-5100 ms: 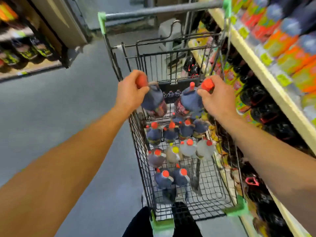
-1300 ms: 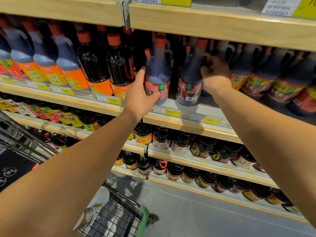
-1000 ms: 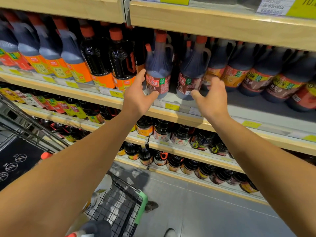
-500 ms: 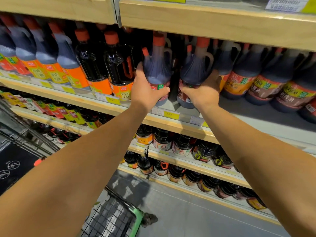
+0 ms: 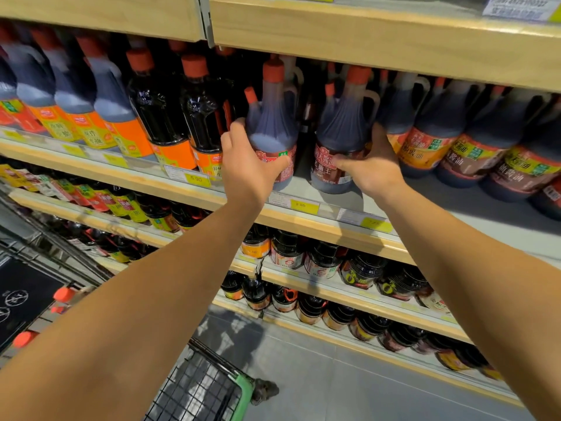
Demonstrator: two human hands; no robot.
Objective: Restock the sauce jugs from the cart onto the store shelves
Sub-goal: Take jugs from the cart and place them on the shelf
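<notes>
Two sauce jugs stand side by side at the front of the middle shelf, and each has a hand on it. The left hand wraps the lower body of the left jug, thumb across the label and fingers curled round the far side toward the orange-labelled bottles. The right hand cups the base of the right jug, thumb pressed on the label and fingers round the side nearest the row of brown-labelled jugs. Both jugs are upright with their bottoms on the shelf, just behind the yellow price tags, with a narrow dark gap between them.

These two look as good as placed; what seems left for them is a small nudge to square them up, then letting go. The wider job is not finished. Below the shelf and to the left, the cart shows its wire basket and green corner, and a few orange caps show beside the dark panel near the left forearm, so more jugs probably wait there. How many remain cannot be told, since most of the cart is out of view.
</notes>
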